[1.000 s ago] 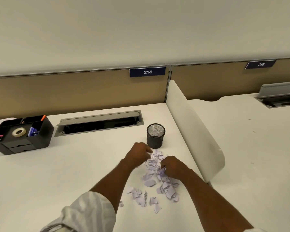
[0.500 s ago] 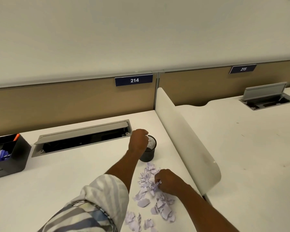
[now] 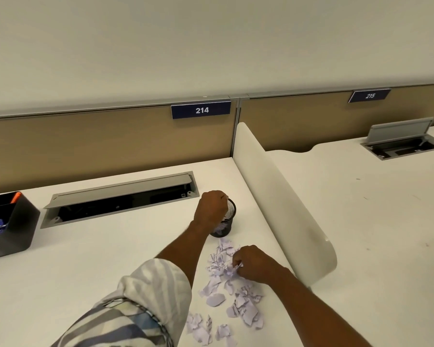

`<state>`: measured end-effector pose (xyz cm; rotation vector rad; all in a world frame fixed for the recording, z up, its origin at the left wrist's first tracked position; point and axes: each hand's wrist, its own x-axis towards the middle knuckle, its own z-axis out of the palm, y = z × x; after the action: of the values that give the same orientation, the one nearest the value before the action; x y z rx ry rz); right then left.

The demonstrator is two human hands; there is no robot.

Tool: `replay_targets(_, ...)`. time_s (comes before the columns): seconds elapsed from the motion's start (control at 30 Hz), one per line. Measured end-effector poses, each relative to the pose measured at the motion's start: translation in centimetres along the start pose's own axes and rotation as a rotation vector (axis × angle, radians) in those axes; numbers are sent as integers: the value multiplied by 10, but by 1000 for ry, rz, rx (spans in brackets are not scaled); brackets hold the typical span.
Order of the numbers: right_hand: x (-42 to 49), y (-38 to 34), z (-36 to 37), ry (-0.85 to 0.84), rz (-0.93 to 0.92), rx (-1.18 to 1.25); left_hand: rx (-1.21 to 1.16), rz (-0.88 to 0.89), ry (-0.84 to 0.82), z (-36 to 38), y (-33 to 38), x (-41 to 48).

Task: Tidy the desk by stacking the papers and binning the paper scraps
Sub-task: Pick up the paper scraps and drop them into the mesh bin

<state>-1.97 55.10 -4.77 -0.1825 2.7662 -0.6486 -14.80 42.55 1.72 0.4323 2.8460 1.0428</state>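
The left hand [image 3: 211,209] hangs over the mouth of the small black wire-mesh cup [image 3: 224,225], which serves here as the bin. Its fingers are curled downward with the tips at or just inside the cup's rim. The knuckles hide them, so I cannot tell whether they clutch paper or have let it fall. Pale bits show through the mesh below the fingertips, so the cup already holds something. The hand sits right above the opening, probably so that whatever it releases drops inside and not onto the white desk [image 3: 110,259].

The right hand [image 3: 257,266] works at the heap of pale lilac torn paper scraps [image 3: 222,289], which lies on the desk just on the near side of the cup. Its thumb and fingertips [image 3: 236,265] pinch together on a crumpled scrap. More of the heap touches them on their left, and a looser scatter trails back toward the person. One hand at the cup and one at the heap suggests alternating loads.

Binning looks only partly done, since many scraps lie outside the cup. No sheets for stacking are in view. Left of the left fingers sits a grey cable tray with a raised lid [image 3: 120,196], and a black desk organiser [image 3: 13,226] stands well apart beyond it. The white curved divider panel [image 3: 281,196] stands to the right of both hands. The cup looks light, so a careless knuckle could tip it.
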Motion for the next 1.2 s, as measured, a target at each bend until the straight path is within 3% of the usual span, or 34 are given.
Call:
replay_targets(0.27,-6,-7,-21,38,57,166,-165,27,152,-16,-8,-23)
replay_targets(0.57,2,-22,-83,210,134,691,-158,-5,180,-8,-36,-84)
replay_targets(0.9,63,-55,-102,396,129,257,99,-40,-62,14,-77,-128)
replay_targets(1.2,92,-61,-86,300,115,-5,120,-59,-112,24,-92,-135)
